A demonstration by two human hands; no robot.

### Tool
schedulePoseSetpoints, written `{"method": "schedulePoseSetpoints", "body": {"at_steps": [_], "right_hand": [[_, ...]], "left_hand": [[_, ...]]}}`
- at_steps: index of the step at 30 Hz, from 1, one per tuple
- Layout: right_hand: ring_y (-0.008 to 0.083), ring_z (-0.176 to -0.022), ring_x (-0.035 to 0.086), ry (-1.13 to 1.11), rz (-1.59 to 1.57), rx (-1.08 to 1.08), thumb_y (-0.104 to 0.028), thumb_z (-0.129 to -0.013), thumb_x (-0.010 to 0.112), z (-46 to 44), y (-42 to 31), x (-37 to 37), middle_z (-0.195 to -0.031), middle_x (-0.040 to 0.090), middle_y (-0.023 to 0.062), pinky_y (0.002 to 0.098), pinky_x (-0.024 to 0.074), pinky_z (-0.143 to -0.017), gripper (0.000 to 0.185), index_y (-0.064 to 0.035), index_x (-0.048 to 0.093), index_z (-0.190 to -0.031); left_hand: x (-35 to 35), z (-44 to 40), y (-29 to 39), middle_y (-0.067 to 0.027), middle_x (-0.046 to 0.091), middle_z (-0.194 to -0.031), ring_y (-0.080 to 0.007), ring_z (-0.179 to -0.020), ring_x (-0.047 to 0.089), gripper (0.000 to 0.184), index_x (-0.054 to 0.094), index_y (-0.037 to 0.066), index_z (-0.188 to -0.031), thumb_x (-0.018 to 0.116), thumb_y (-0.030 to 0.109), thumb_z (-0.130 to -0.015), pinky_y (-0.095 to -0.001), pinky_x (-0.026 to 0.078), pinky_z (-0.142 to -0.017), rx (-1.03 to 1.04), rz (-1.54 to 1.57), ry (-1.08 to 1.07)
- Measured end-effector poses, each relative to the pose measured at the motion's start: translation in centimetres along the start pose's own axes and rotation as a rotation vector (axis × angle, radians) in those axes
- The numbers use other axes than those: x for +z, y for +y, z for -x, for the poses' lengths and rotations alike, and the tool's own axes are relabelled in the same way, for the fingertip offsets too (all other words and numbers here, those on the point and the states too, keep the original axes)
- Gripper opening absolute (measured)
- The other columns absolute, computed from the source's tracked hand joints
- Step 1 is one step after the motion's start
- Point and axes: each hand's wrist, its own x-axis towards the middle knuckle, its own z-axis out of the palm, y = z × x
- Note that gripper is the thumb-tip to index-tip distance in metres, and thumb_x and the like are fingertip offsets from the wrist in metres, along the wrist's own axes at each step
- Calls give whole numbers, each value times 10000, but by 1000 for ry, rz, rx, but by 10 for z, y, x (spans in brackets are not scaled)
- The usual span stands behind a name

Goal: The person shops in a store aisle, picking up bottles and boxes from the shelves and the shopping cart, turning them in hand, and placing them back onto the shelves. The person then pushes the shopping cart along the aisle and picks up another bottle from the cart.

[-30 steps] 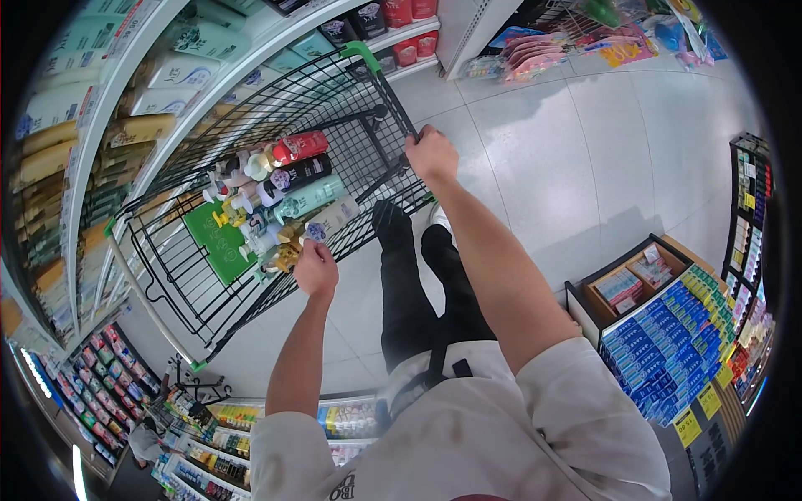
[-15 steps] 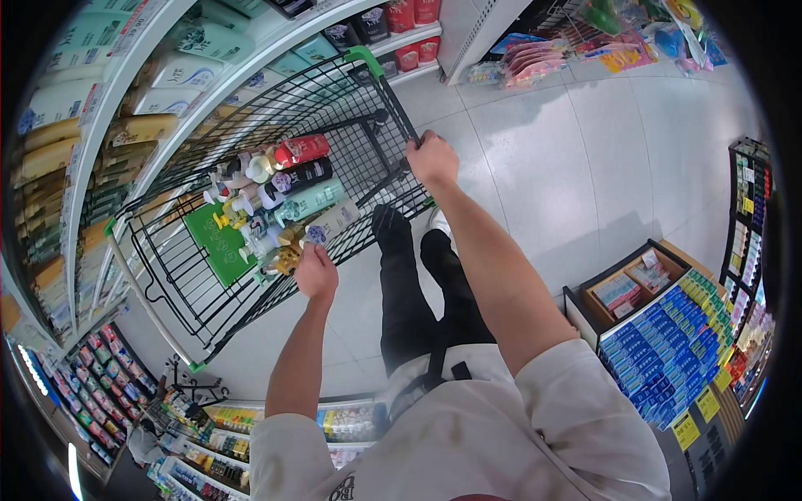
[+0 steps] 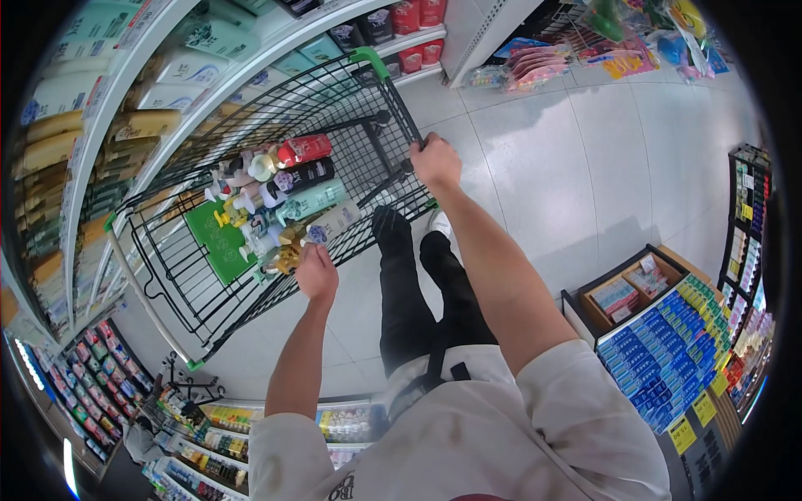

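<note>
A black wire shopping cart [image 3: 180, 305] with green corner pieces stands in front of me, tilted across the view. My left hand [image 3: 317, 274] is closed at the near side rim, beside the bottles; its fingertips are partly hidden. My right hand [image 3: 436, 160] wraps round the rim at the cart's far right end. Several pump bottles lie inside in a row, among them a red bottle [image 3: 305, 149], a black bottle [image 3: 309, 175], a mint-green bottle [image 3: 316, 199] and a pale grey bottle [image 3: 334, 221]. Next to their pump heads is a green panel [image 3: 219, 242].
Shelves of bottles and tubes [image 3: 180, 79] run close along the cart's far side. Bagged toys [image 3: 543, 67] hang at the top right. A display of blue boxes [image 3: 652, 359] stands to my right. Tiled floor [image 3: 551, 184] lies between. My feet [image 3: 391, 224] are beside the cart.
</note>
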Motion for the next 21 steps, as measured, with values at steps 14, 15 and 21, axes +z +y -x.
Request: {"method": "schedulePoseSetpoints", "body": {"at_steps": [14,15,21], "right_hand": [[364,-916,627,6,7,-4,-337,-832,554,-1,0,1,-955,648,201,450,501,-805,354,-9,604,-954],[364,-916,627,5,7,-6,-337,-832,554,-2,0,2,-955,648,201,450,501,-805,354,-9,604,-954],[352,-935,623,-19,8,31,-342,-836,553,-2,-1,1,-972,646,191,442,497,-815,349,-24,602,-973]], "left_hand": [[-5,-1,8,-125,536,-737,-344,-728,550,182,463,56,-777,547,181,-879,-454,433,-606,-30,101,41],[-5,-1,8,-125,541,-724,-344,-719,553,190,472,58,-771,541,193,-884,-454,432,-604,-48,96,38],[-2,-4,1,-132,584,-682,-353,-679,575,287,505,50,-712,502,260,-909,-461,435,-599,-122,112,-9]]}}
